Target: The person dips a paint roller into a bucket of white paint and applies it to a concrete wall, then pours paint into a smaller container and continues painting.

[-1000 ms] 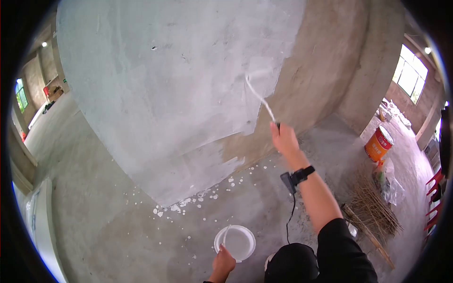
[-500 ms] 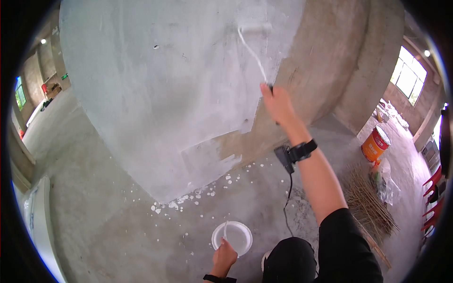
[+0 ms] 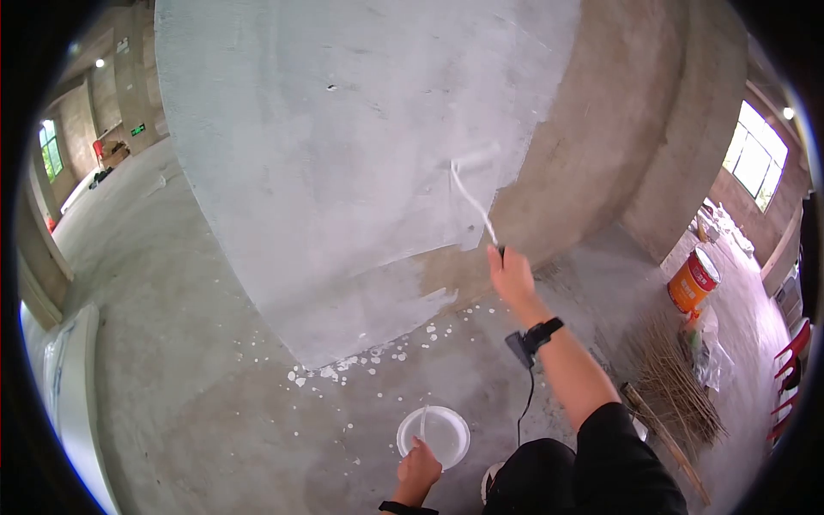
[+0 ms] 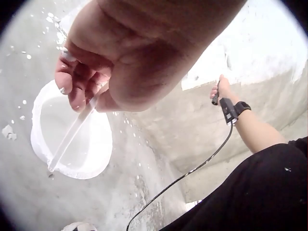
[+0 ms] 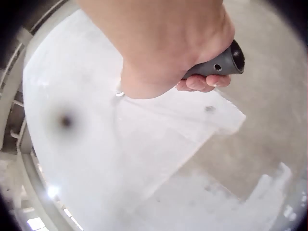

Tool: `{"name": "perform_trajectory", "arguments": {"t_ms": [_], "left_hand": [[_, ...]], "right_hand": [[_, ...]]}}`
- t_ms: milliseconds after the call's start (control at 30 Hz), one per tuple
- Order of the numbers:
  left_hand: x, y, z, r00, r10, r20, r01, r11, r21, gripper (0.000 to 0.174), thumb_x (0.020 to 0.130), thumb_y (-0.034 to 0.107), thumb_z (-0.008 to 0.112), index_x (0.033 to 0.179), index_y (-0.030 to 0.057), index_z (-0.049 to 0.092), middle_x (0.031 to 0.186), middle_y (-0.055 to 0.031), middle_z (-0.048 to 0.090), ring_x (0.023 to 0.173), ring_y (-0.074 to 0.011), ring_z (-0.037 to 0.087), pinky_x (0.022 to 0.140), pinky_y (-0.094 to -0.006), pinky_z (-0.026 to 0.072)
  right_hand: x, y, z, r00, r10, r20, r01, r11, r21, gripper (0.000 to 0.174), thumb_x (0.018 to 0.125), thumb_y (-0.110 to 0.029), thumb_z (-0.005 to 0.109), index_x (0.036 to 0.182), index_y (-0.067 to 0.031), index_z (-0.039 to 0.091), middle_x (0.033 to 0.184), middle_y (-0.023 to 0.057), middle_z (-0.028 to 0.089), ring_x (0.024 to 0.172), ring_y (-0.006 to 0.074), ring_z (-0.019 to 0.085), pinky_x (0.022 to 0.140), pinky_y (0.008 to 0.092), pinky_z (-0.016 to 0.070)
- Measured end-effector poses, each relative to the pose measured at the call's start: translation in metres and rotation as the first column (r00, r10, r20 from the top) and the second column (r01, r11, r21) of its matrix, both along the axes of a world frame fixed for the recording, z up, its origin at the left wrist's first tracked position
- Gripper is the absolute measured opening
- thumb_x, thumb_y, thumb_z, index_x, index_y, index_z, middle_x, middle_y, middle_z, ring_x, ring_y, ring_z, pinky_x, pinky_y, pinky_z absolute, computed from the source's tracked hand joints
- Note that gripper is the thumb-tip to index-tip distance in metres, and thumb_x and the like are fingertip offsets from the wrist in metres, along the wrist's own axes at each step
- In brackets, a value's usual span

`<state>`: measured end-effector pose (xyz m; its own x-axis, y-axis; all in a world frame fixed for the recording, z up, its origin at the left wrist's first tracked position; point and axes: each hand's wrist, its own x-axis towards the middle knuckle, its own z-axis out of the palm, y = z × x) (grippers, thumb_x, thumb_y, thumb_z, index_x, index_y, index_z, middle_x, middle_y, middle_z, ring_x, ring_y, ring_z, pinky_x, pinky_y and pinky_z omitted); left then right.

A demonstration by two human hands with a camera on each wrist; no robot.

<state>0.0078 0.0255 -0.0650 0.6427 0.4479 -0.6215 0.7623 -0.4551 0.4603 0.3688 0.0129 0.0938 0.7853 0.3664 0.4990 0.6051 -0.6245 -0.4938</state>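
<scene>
My right hand (image 3: 515,281) grips the dark handle (image 5: 214,66) of a paint roller (image 3: 471,199), fingers wrapped round it. The roller's white rod reaches up to its head, which lies against the white-coated part of the wall (image 3: 360,172). Low in the head view, my left hand (image 3: 421,468) holds the thin white handle (image 4: 72,137) of a white bucket (image 3: 464,438). Its fingers curl round that handle, and the bucket hangs below them with pale paint inside. In the right wrist view, my forearm and hand hide the roller's head.
White paint drops (image 3: 339,369) dot the floor along the wall's foot. At right are an orange-red paint bucket (image 3: 693,281), a bundle of twigs (image 3: 678,373), a plastic bag (image 3: 708,356) and a wooden stick (image 3: 674,446). A black cable (image 4: 180,177) trails from the right wrist.
The roller went up the wall with my right hand, then came back down. My left hand has kept its hold on the bucket's handle. The head view has shifted slightly.
</scene>
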Motion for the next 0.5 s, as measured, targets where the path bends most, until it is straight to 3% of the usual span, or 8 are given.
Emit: {"name": "perform_trajectory", "arguments": {"t_ms": [233, 300, 400, 500], "left_hand": [[0.008, -0.001, 0.000, 0.999, -0.024, 0.021, 0.025, 0.999, -0.024, 0.070, 0.080, 0.012, 0.049, 0.140, -0.0106, 0.021, 0.115, -0.0261, 0.060, 0.108, -0.0382, 0.059, 0.092, -0.0435, 0.0464], [0.013, -0.002, -0.004, 0.999, -0.028, 0.031, 0.030, 0.999, -0.042, 0.070, 0.080, 0.012, 0.049, 0.140, -0.0103, 0.021, 0.115, -0.0260, 0.060, 0.108, -0.0383, 0.059, 0.092, -0.0437, 0.0465], [0.011, -0.006, -0.008, 0.999, -0.022, 0.049, 0.025, 0.998, -0.055, 0.070, 0.080, 0.012, 0.049, 0.141, -0.0094, 0.020, 0.115, -0.0260, 0.060, 0.107, -0.0385, 0.059, 0.091, -0.0440, 0.0466], [0.006, -0.005, -0.006, 0.997, 0.003, 0.083, 0.000, 0.999, -0.032, 0.067, 0.082, 0.014, 0.048, 0.139, -0.0103, 0.024, 0.114, -0.0281, 0.059, 0.105, -0.0400, 0.059, 0.091, -0.0455, 0.0464]], "right_hand": [[-0.007, 0.046, 0.181, 0.980, 0.122, 0.154, -0.146, 0.978, 0.149, 0.049, 0.093, -0.040, 0.050, 0.079, 0.0067, 0.058, 0.078, 0.0311, 0.059, 0.080, 0.0489, 0.057, 0.066, 0.0498, 0.0454], [-0.029, 0.049, 0.210, 0.990, 0.141, -0.012, -0.136, 0.973, 0.185, 0.053, 0.093, -0.042, 0.048, 0.080, 0.0081, 0.058, 0.079, 0.0319, 0.059, 0.082, 0.0488, 0.058, 0.068, 0.0497, 0.0457], [-0.023, 0.060, 0.174, 0.988, 0.135, -0.069, -0.119, 0.972, 0.203, 0.056, 0.094, -0.044, 0.047, 0.079, 0.0092, 0.057, 0.079, 0.0325, 0.059, 0.084, 0.0487, 0.059, 0.070, 0.0500, 0.0456], [-0.040, 0.054, 0.119, 0.988, 0.140, -0.066, -0.132, 0.985, 0.112, 0.056, 0.094, -0.044, 0.046, 0.080, 0.0091, 0.057, 0.080, 0.0334, 0.059, 0.084, 0.0502, 0.058, 0.072, 0.0507, 0.0457]]}}
